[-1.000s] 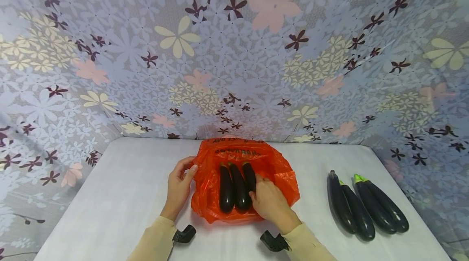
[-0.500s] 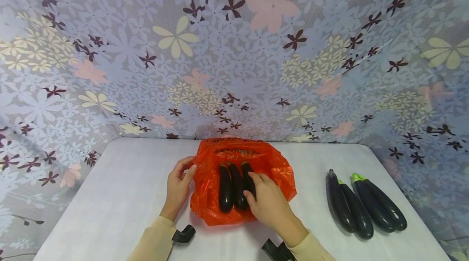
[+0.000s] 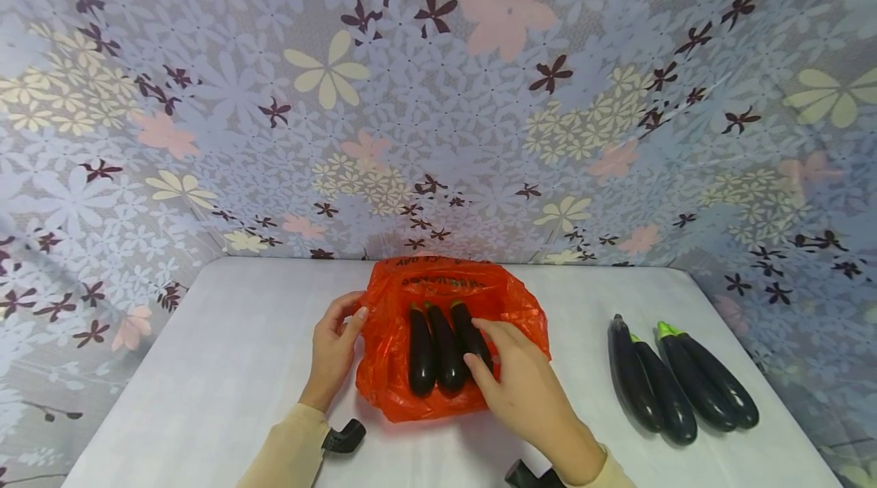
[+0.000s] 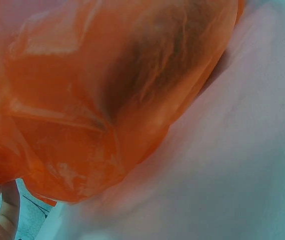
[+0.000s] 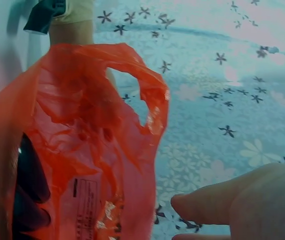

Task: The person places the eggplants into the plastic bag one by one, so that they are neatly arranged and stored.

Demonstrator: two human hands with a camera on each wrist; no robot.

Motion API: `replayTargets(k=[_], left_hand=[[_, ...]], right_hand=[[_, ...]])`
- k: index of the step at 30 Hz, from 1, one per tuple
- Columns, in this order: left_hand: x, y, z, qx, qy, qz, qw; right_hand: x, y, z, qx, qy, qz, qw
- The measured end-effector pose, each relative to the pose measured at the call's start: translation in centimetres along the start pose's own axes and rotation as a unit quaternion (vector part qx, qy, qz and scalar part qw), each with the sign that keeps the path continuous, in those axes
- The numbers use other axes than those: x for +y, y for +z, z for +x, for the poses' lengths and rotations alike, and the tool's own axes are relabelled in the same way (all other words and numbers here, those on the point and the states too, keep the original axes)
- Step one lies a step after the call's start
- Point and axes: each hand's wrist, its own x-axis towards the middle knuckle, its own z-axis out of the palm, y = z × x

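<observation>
An orange-red plastic bag (image 3: 384,355) lies with its mouth toward me, and three dark eggplants (image 3: 422,358) are side by side inside it. My left hand (image 3: 334,347) pinches the bag's left edge between thumb and fingers. Through the film in the left wrist view, a dark eggplant (image 4: 152,60) shows as a shadow. Over the rightmost eggplant (image 3: 469,332) in the bag hovers my right hand (image 3: 524,381), thumb and fingers spread and holding nothing. The right wrist view catches the eggplants (image 5: 31,170) inside the bag, with the right hand's fingers (image 5: 207,202) beside it.
Several more eggplants (image 3: 661,389) lie together on the right of the white table (image 3: 226,366). A flower-patterned cloth (image 3: 438,130) stands behind the table and along its sides. Black devices (image 3: 345,436) are strapped at both wrists.
My right hand has let go of the rightmost eggplant and drawn back toward me and to the right. More of that eggplant shows now. The left hand stays at the bag's edge.
</observation>
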Motion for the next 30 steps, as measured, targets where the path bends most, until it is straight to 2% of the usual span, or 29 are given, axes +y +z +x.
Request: replayTargets(k=[5, 14, 23, 30], left_hand=[[0.0, 0.0, 0.1, 0.000, 0.001, 0.000, 1.0000], [0.0, -0.1, 0.1, -0.003, -0.005, -0.007, 1.0000], [0.1, -0.1, 0.2, -0.001, -0.003, -0.009, 1.0000], [-0.2, -0.1, 0.3, 0.000, -0.008, -0.009, 0.9999]], right_hand=[[0.4, -1.1, -0.4, 0.011, 0.010, -0.006, 0.9999], [1.8, -2.9, -0.9, 0.050, -0.003, -0.014, 0.9987], [3.0, -5.1, -1.4, 0.051, 0.053, -0.027, 0.9969], [4.2, -6.3, -1.9, 0.071, 0.071, -0.047, 0.9939]])
